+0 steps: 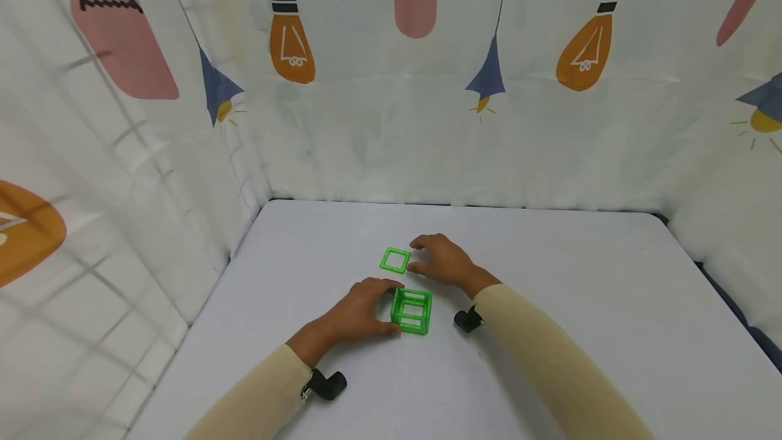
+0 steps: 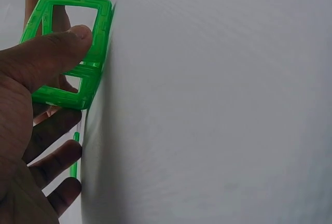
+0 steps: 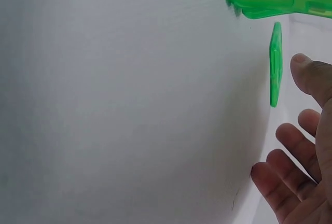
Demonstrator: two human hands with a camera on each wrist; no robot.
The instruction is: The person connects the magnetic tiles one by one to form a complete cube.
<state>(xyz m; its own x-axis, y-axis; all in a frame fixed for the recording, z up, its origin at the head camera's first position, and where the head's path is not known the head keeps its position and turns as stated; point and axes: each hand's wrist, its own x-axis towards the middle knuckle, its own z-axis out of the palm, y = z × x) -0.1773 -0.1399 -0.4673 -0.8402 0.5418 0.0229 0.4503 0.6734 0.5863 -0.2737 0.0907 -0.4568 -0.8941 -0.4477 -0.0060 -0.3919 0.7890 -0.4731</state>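
Observation:
A green see-through cube of square frame tiles (image 1: 411, 311) stands on the white table. My left hand (image 1: 360, 314) holds it by its left side, thumb at the near face and forefinger at the far one; in the left wrist view the thumb lies across the cube frame (image 2: 98, 53). Beyond the cube, a single green square frame tile (image 1: 395, 260) lies flat. Just right of that tile is my right hand (image 1: 442, 260), thumb and fingers apart with nothing between them. The right wrist view shows the tile (image 3: 276, 64) edge-on near the thumb.
The white table (image 1: 550, 277) stretches out on all sides of the hands. White curtains (image 1: 391, 134) printed with lamps and bulbs hang behind its far edge and along the sides. Each wrist carries a small black camera, such as the left one (image 1: 326, 386).

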